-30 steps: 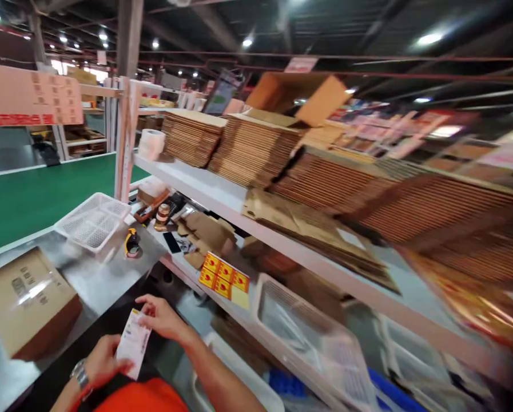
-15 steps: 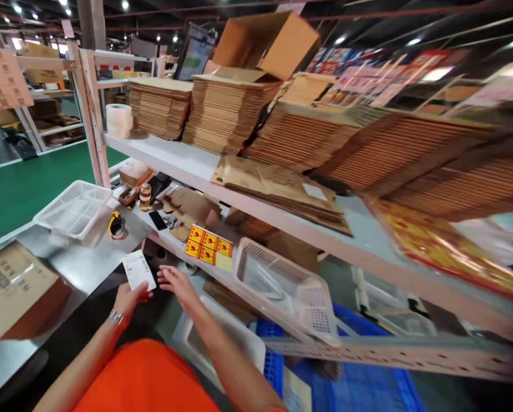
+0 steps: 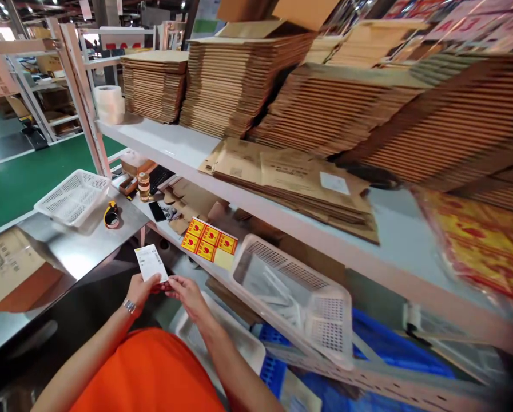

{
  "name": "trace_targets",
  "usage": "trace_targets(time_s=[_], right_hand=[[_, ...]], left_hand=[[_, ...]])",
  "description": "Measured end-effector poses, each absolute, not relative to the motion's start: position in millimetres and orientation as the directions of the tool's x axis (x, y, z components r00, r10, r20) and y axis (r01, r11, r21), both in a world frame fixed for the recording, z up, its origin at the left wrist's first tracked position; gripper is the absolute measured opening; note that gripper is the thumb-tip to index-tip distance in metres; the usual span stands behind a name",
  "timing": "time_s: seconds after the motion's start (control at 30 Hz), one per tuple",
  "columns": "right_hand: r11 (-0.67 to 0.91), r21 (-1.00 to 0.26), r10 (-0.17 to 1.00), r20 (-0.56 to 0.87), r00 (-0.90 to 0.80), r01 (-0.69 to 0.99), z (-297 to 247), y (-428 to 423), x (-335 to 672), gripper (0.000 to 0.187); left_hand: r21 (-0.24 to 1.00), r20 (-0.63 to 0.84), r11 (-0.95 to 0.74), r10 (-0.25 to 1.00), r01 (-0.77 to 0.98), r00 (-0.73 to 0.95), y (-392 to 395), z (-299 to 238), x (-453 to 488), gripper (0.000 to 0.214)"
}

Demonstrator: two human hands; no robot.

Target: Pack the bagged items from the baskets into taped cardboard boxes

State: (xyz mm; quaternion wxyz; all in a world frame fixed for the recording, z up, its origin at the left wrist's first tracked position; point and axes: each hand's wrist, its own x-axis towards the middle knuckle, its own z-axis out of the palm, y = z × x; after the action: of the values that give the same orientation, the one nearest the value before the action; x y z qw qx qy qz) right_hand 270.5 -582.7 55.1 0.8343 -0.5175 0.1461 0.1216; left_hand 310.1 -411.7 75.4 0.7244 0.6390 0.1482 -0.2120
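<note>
My left hand [image 3: 141, 288] holds a small white printed label [image 3: 150, 262] upright by its lower edge, low in the view before my orange shirt. My right hand [image 3: 186, 292] is closed beside it, fingertips pinching the label's lower right corner. Both hands hover over the gap between a steel table [image 3: 78, 247] on the left and a white shelf rack on the right. A sheet of yellow and red stickers [image 3: 209, 241] lies on the lower shelf just beyond the label. A watch band shows on my left wrist.
A white mesh basket [image 3: 72, 195] and a tape dispenser [image 3: 110, 216] sit on the steel table, with a cardboard box [image 3: 11, 272] at its left end. Another white basket [image 3: 297, 297] juts from the lower shelf. Flat carton stacks [image 3: 239, 80] fill the upper shelf [image 3: 183, 150]. Blue crates [image 3: 368, 343] stand below.
The view swung right and down along the shelves. My left hand raised the label higher; my right hand, off it half a second ago, has come back to pinch its lower corner.
</note>
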Motion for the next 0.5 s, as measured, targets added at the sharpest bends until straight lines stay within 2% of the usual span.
trace_targets(time_s=[0.17, 0.23, 0.3, 0.37, 0.4, 0.43, 0.5], right_hand=[[0.406, -0.836, 0.020, -0.396, 0.918, -0.369, 42.4, -609.1, 260.5, 0.060], [0.389, -0.842, -0.003, -0.406, 0.914, -0.373, 38.4, -616.3, 256.2, 0.058], [0.372, -0.850, -0.013, -0.407, 0.913, -0.373, 34.8, -621.2, 251.6, 0.055], [0.376, -0.850, -0.012, -0.404, 0.915, -0.370, 31.0, -624.1, 246.9, 0.054], [0.385, -0.845, -0.010, -0.405, 0.914, -0.370, 29.0, -625.0, 244.6, 0.054], [0.398, -0.840, -0.012, -0.408, 0.913, -0.370, 27.1, -625.8, 242.5, 0.054], [0.417, -0.833, -0.014, -0.406, 0.914, -0.364, 23.5, -627.6, 238.5, 0.054]], left_hand=[[0.853, -0.514, 0.044, -0.112, 0.521, 0.851, -438.1, 66.2, 294.6, 0.045], [0.864, -0.503, -0.041, -0.048, 0.501, 0.863, -445.8, 61.8, 288.7, 0.046], [0.899, -0.380, -0.192, 0.102, 0.393, 0.919, -451.2, 58.8, 282.6, 0.057], [0.908, -0.155, -0.364, 0.170, 0.209, 0.973, -455.0, 58.3, 275.9, 0.068], [0.898, -0.066, -0.424, 0.128, 0.115, 0.990, -456.8, 59.1, 272.5, 0.063], [0.890, -0.021, -0.454, 0.036, 0.035, 0.999, -458.6, 60.3, 269.1, 0.049], [0.896, -0.043, -0.443, -0.185, -0.044, 0.982, -463.0, 63.2, 263.0, 0.025]])
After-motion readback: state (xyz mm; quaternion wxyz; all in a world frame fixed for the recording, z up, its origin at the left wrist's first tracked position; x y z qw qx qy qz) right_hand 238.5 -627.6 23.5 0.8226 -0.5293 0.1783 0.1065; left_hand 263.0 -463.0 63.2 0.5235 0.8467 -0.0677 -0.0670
